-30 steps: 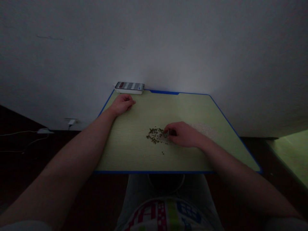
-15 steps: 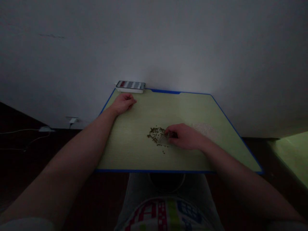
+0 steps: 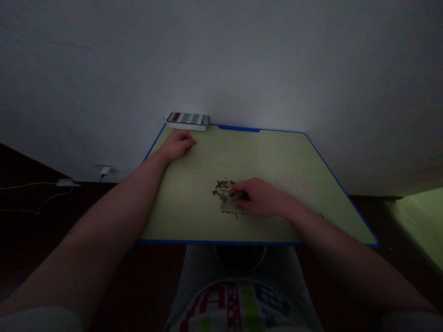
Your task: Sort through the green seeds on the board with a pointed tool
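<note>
My right hand (image 3: pixel 258 197) pinches a clear, see-through plastic piece (image 3: pixel 227 203) whose exact kind I cannot make out. Its edge rests among small dark green beans (image 3: pixel 221 188) scattered over the middle of the pale tabletop; some show through it. Fingers and thumb hide part of the piece. Far to the left, my left hand (image 3: pixel 178 144) lies on the table with its fingers curled in and nothing visible in them. Behind my right wrist spreads a patch of pale grains (image 3: pixel 296 184), looking like rice.
The pale yellow-green table (image 3: pixel 194 221) has a blue rim and stands against a wall. At its back left corner a phone (image 3: pixel 189 118) lies on a white box (image 3: pixel 188 127). Below the front edge, a dark round container (image 3: pixel 240 258) sits between my legs. A plug and cables lie left.
My right hand has shifted slightly left with the clear piece, over more of the beans. My left hand has stayed in place. The whole view has tilted a little.
</note>
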`<move>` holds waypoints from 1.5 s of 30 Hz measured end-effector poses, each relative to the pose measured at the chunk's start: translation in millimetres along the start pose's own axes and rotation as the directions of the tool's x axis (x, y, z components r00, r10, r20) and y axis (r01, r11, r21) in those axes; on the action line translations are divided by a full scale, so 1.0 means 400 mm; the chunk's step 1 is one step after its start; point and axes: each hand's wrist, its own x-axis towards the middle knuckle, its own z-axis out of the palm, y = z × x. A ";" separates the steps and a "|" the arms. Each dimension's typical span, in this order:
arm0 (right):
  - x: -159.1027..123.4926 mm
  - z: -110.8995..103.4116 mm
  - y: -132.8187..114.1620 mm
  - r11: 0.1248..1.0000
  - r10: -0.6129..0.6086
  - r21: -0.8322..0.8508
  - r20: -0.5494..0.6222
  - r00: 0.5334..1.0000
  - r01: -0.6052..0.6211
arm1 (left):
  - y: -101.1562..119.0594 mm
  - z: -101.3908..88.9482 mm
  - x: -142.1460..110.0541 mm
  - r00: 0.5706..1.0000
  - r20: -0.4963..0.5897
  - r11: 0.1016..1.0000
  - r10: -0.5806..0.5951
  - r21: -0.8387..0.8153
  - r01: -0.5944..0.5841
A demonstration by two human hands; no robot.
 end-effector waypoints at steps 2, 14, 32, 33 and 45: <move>0.002 0.000 -0.010 0.998 -0.051 -0.037 0.009 0.999 0.051 | 0.004 0.000 -0.002 1.000 -0.004 1.000 -0.004 0.009 0.004; -0.025 -0.002 -0.044 0.980 -0.118 -0.144 0.119 0.986 0.135 | -0.001 0.000 0.001 1.000 0.001 1.000 -0.013 0.020 0.013; -0.166 0.018 0.008 0.998 0.025 0.046 0.104 0.994 -0.030 | -0.024 -0.005 0.009 1.000 0.001 1.000 0.021 0.023 -0.021; -0.168 0.014 0.014 0.998 0.023 0.054 0.110 0.994 -0.029 | -0.023 -0.005 0.009 1.000 0.000 1.000 0.017 0.024 -0.017; -0.022 0.032 -0.120 0.951 -0.304 -0.026 0.091 0.948 0.308 | -0.008 -0.002 0.001 1.000 -0.010 0.999 0.013 0.041 -0.012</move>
